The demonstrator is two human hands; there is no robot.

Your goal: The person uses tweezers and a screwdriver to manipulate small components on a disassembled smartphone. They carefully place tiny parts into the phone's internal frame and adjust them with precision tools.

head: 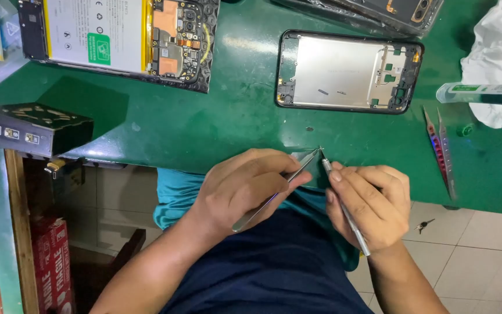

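Note:
My left hand (245, 186) grips metal tweezers (274, 192), their tips pointing up and right to about the green table's near edge. My right hand (370, 203) holds a thin silver screwdriver (344, 209) like a pen, its tip meeting the tweezer tips; whatever sits between them is too small to see. Beyond the hands, an empty phone frame (348, 71) with a silver inner plate lies flat on the green table (204, 122). At the far left lies an opened phone (120, 38), showing its battery and circuit board.
A second pair of tweezers (440, 151) lies at the right, near a small green cap (466, 129). A glue tube (483, 92) rests on white cloth (501, 52). Another phone part (390, 11) lies at the top edge. A dark box (30, 128) sits left. Tiled floor below.

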